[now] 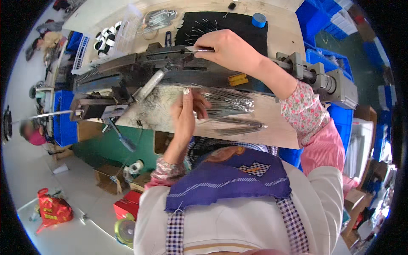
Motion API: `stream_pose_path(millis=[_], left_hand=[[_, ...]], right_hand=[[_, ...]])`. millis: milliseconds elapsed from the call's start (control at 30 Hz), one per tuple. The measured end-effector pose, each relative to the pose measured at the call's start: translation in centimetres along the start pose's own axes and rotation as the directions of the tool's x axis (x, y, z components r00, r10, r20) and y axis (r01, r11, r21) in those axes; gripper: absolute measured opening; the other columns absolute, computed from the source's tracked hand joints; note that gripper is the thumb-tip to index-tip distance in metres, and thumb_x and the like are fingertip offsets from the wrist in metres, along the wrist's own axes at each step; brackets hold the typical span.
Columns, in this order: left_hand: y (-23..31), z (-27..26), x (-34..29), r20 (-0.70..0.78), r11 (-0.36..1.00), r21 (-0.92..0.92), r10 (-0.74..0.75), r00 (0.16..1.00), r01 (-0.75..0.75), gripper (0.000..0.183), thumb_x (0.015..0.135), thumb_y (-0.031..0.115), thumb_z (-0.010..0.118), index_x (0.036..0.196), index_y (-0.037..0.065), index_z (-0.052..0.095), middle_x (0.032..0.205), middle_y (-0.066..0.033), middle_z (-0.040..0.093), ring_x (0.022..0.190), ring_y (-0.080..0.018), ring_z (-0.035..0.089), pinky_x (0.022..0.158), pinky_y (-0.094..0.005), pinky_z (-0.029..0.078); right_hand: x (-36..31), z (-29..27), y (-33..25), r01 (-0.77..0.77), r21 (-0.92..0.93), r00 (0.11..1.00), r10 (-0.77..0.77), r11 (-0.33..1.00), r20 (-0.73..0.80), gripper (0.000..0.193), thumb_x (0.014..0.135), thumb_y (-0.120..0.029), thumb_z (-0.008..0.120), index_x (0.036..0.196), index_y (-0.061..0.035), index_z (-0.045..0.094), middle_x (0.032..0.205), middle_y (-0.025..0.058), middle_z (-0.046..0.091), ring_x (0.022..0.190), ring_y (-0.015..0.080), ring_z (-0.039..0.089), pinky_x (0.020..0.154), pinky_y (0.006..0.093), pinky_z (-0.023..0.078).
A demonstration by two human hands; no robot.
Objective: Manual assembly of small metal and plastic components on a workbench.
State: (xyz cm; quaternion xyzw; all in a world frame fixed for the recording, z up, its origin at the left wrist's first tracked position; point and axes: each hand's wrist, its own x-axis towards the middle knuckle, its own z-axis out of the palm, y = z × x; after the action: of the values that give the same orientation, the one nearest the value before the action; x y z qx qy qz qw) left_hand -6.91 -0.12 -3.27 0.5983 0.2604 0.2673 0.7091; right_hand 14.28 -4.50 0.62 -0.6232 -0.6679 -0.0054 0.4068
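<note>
A long dark metal bench machine [238, 80] runs across the worktable. Above its middle, my right hand [227, 49] is closed in a pinch on a thin silvery metal strip [203, 49], whose pointed left end lies at the machine's top. My left hand [185, 114] is on the near side of the machine, thumb stretched out and fingers loosely apart, slightly blurred, with nothing visible in it. Beside it lies a bundle of thin metal rods [229, 102]. A smaller bundle of rods [240, 127] rests closer to the table's front edge. A silvery lever handle [151, 85] slants down left of my hands.
Behind the machine is a black mat [248, 40] with dark pins and a blue tape roll [259, 20]. A clear crate [127, 25] and black-and-white rolls [106, 40] stand back left. A yellow block [238, 79] sits on the machine. Blue bins [331, 63] stand right.
</note>
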Motion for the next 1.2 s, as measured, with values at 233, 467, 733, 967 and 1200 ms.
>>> stream_pose_path(millis=[233, 467, 733, 967, 1200], left_hand=[[6.6, -2.7, 4.2, 0.63, 0.139, -0.746, -0.166, 0.758, 0.651, 0.044, 0.097, 0.045, 0.043, 0.084, 0.003, 0.051, 0.053, 0.0001, 0.043, 0.034, -0.0082, 0.037, 0.031, -0.0217, 0.024], [2.4, 1.6, 1.8, 0.068, 0.949, 0.118, -0.302, 0.951, 0.293, 0.041, 0.094, 0.038, 0.053, 0.101, -0.002, 0.055, 0.064, -0.0039, 0.054, 0.05, -0.008, 0.051, 0.038, -0.0238, 0.037], [-1.6, -6.7, 2.1, 0.008, 0.971, 0.144, -0.192, 0.981, 0.189, 0.031, 0.092, 0.032, 0.058, 0.091, 0.001, 0.061, 0.062, -0.0013, 0.056, 0.047, -0.0067, 0.048, 0.041, -0.0222, 0.036], [-0.3, -14.3, 3.5, -0.421, 0.962, -0.146, -0.27, 0.866, 0.229, 0.04, 0.096, 0.037, 0.051, 0.09, -0.001, 0.065, 0.058, -0.0016, 0.054, 0.041, -0.0082, 0.04, 0.039, -0.0225, 0.025], [-3.7, -13.4, 2.8, -0.579, 0.979, -0.198, -0.085, 0.811, -0.039, 0.023, 0.097, 0.025, 0.05, 0.087, 0.005, 0.055, 0.057, 0.0037, 0.04, 0.044, -0.0045, 0.031, 0.038, -0.0218, 0.02]], right_hand=[[-0.8, 0.2, -0.3, -0.142, -0.064, 0.989, 0.144, 0.988, 0.026, 0.02, 0.079, -0.017, 0.067, 0.086, 0.0014, 0.062, 0.079, 0.0154, 0.062, 0.077, 0.034, 0.06, 0.07, 0.0391, 0.049], [0.0, 0.0, -0.9, -0.123, -0.037, 0.99, 0.126, 0.992, 0.068, 0.017, 0.078, -0.018, 0.065, 0.083, -0.0014, 0.064, 0.082, 0.0168, 0.063, 0.08, 0.0359, 0.062, 0.074, 0.0423, 0.05], [-4.0, -1.4, -6.8, -0.056, -0.254, 0.997, 0.066, 0.966, 0.031, 0.014, 0.077, -0.005, 0.058, 0.091, -0.0046, 0.06, 0.09, 0.0122, 0.056, 0.085, 0.0337, 0.06, 0.069, 0.0413, 0.051], [-10.2, 1.9, 0.8, -0.427, -0.424, 0.867, 0.494, 0.799, 0.057, 0.014, 0.084, -0.008, 0.059, 0.093, -0.0038, 0.05, 0.095, 0.016, 0.052, 0.079, 0.0378, 0.06, 0.064, 0.0451, 0.051], [-11.4, -1.1, -3.2, -0.404, -0.231, 0.89, 0.438, 0.885, 0.123, 0.016, 0.085, -0.011, 0.063, 0.086, -0.0005, 0.051, 0.078, 0.0163, 0.052, 0.072, 0.0334, 0.054, 0.063, 0.0385, 0.044]])
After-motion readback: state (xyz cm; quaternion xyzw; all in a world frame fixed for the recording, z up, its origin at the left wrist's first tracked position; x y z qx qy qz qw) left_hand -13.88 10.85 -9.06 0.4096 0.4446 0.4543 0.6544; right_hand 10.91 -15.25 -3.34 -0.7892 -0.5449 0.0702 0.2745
